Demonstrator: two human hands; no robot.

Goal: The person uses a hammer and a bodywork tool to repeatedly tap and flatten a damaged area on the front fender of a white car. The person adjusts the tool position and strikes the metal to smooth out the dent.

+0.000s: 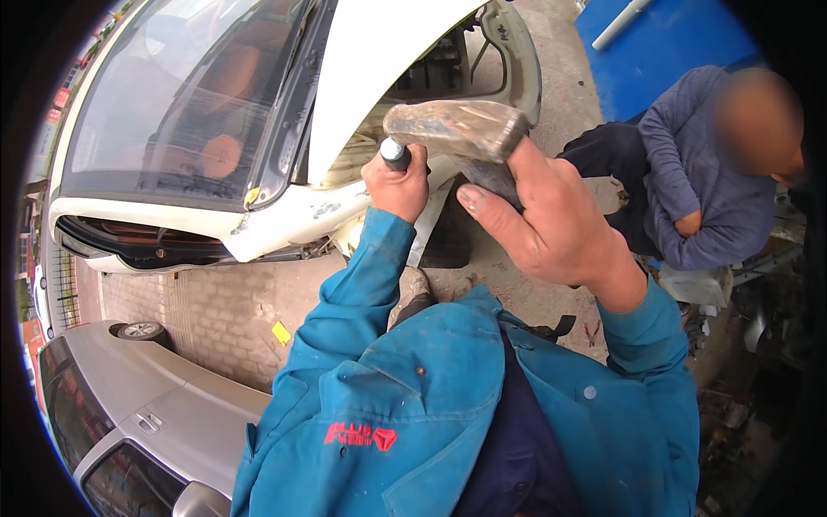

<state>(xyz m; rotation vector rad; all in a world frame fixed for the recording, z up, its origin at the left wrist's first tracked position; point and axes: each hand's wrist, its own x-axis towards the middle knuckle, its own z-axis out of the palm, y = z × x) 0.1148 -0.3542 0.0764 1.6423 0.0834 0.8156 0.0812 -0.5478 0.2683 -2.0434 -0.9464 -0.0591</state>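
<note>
My right hand point(564, 228) grips a hammer, with its worn metal head point(457, 127) raised in front of me. Closed round a dark, rod-like tool point(395, 155) is my left hand point(398, 191). The tool's round, shiny metal end faces up, just below the left end of the hammer head in the picture; whether they touch I cannot tell. The tool's lower end is hidden behind my fist. My left hand is over the front side of a white car, by its scuffed fender point(319, 215) and raised hood point(370, 60).
A silver car point(164, 388) stands at the lower left on brick paving point(207, 323). To my right a person point(715, 181) sits with arms folded, before a blue panel point(663, 52). Pliers point(592, 334) and a yellow scrap point(281, 333) lie on the ground.
</note>
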